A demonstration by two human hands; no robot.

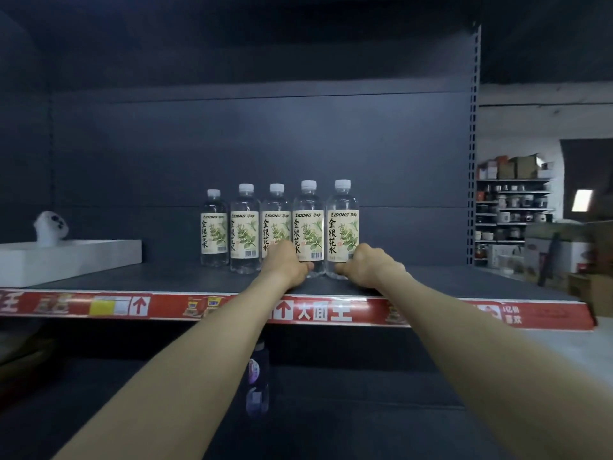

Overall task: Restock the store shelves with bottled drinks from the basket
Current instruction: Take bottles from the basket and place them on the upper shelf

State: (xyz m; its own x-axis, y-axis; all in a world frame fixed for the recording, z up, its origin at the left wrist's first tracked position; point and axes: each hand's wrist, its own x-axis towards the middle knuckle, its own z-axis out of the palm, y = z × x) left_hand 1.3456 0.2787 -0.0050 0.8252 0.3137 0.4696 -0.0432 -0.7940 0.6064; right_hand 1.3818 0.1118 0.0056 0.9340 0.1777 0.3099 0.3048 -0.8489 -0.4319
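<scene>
Bottles (pixel 276 220), five of them, are standing upright in a tight row on the shelf (pixel 166 277), about mid-shelf and slightly back from its front edge. White caps are up and labels are facing out.

Both arms are reaching in over the shelf's front edge. Left hand (pixel 288 265) is curling round the foot of the fourth bottle (pixel 308 224), counting from the shelf's left end. Its thumb is lying across the bottle's front, and its knuckles are covering the bottom of the third label. Right hand (pixel 368 263) is gripping the base of the fifth bottle (pixel 342 224), the one nearest the shelf's right end, with thumb pressing on the front and fingers wrapping round the side. Both held bottles are resting on the shelf, side by side and seemingly touching.

Red strip (pixel 232 307) is running along the shelf's front edge. White tray (pixel 66 257) is lying at the shelf's left end, with a white plush (pixel 51 225) poking up behind it. Dark bottle (pixel 258 376) is showing below the shelf, just beside the left forearm. Racks (pixel 510 207) of boxes and jars are showing beyond the shelf's right end, blurred.
</scene>
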